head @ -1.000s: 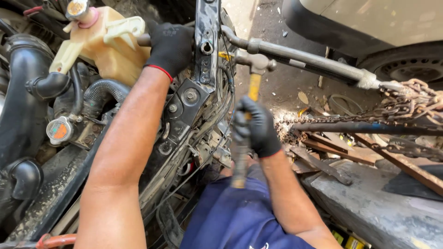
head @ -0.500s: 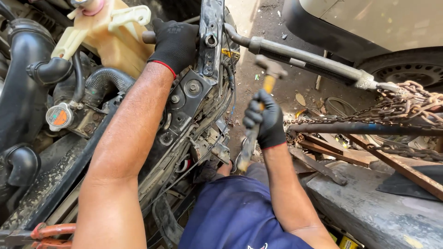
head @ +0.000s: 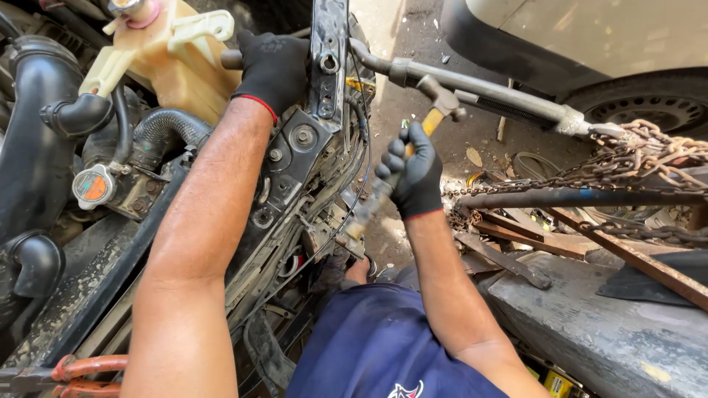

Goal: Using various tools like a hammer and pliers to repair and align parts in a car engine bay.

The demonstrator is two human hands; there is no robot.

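Hammer (head: pixel 413 158) in closed right fingers (head: pixel 407 163)

Both hands wear matt black cloth gloves, left (head: pixel 274 68) and right (head: pixel 414 175). The hammer (head: pixel 413 147) looks like a dull metal head on a worn wooden handle. Chain (head: pixel 627 158) is rough rusty metal, the tank (head: pixel 158 55) yellowed smooth plastic, hoses (head: pixel 158 129) matt black rubber, and the bracket (head: pixel 328 55) grimy metal.

I see both my hands in black knit gloves, the left hand (head: pixel 274 65) cuffed with a red edge. The right hand (head: pixel 414 171) grips a yellow-handled hammer with a dull grey steel head (head: pixel 436 103). Far left sits a cream plastic reservoir tank (head: pixel 158 63); right, rusty brown chain (head: pixel 627 158).
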